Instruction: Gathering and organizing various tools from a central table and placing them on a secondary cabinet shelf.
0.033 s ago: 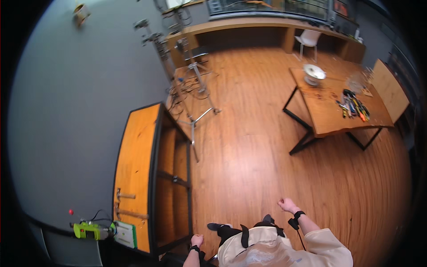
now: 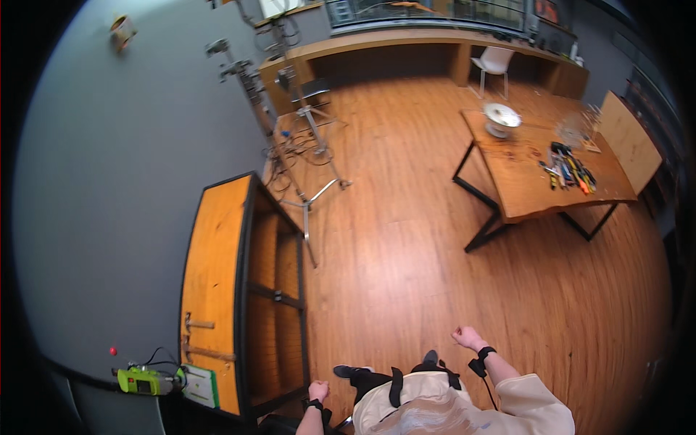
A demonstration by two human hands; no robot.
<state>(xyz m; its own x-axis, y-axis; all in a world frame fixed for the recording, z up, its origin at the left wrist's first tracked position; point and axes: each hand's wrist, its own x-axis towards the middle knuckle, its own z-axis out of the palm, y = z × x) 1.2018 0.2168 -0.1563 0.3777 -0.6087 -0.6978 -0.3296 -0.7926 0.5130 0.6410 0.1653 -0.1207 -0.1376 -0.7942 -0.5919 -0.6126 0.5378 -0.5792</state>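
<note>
Low in the view, my left hand (image 2: 319, 391) hangs beside the open front of the wood-and-black-metal cabinet (image 2: 210, 254), its fingers curled in a loose fist. I see nothing in it. My right hand (image 2: 470, 338) is held out over the wooden floor, also loosely closed, and no object shows in it. A black strap (image 2: 486, 352) with a small device and cable goes round my right wrist. Two hammers, one lighter (image 2: 200, 323) and one longer (image 2: 209, 353), lie on the cabinet top. Neither hand touches them.
A green-and-black power tool (image 2: 145, 382) rests by a green-edged white case (image 2: 199, 384) at the cabinet's near end. Tripod stands (image 2: 312, 196) with cables rise beyond it. The wooden table (image 2: 529, 203) at right carries several hand tools (image 2: 569, 170) and a white spool (image 2: 500, 119).
The cabinet, table and stands have shifted slightly left in my view. Both hands keep nearly the same place and stay closed.
</note>
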